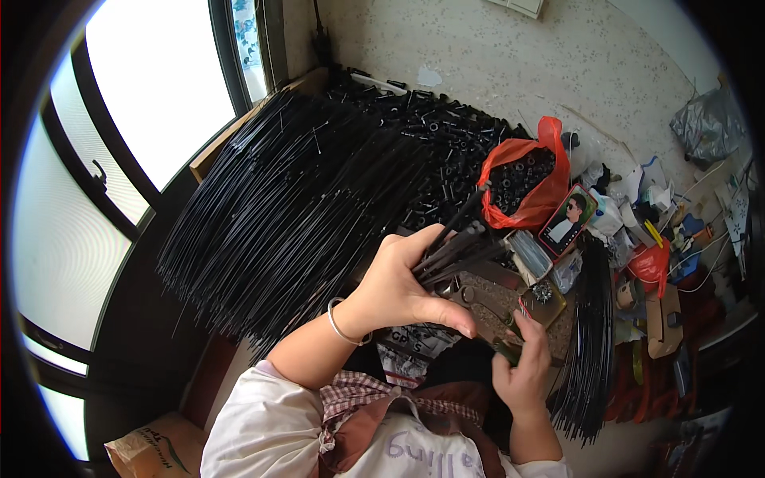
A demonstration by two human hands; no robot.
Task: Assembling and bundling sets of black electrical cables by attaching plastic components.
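My left hand [398,283] is wrapped round a small bundle of black rods [462,248] with thicker ends, which point up and to the right; its thumb is stretched out toward the right hand. My right hand [526,362] is curled, thumb and fingers closing on something dark that I cannot make out. Between and beyond the hands, metal tool parts [486,301] lie on a brown work surface [558,338]. Just past the rods stands an open red plastic bag [550,143] holding many small black rings [522,171].
A large heap of thin black rods [271,199] spreads left, with loose black fittings [422,127] behind it. More thin rods [588,342] hang at the right edge. A phone [567,221] leans beside the bag. Clutter and a cardboard box [664,323] lie far right.
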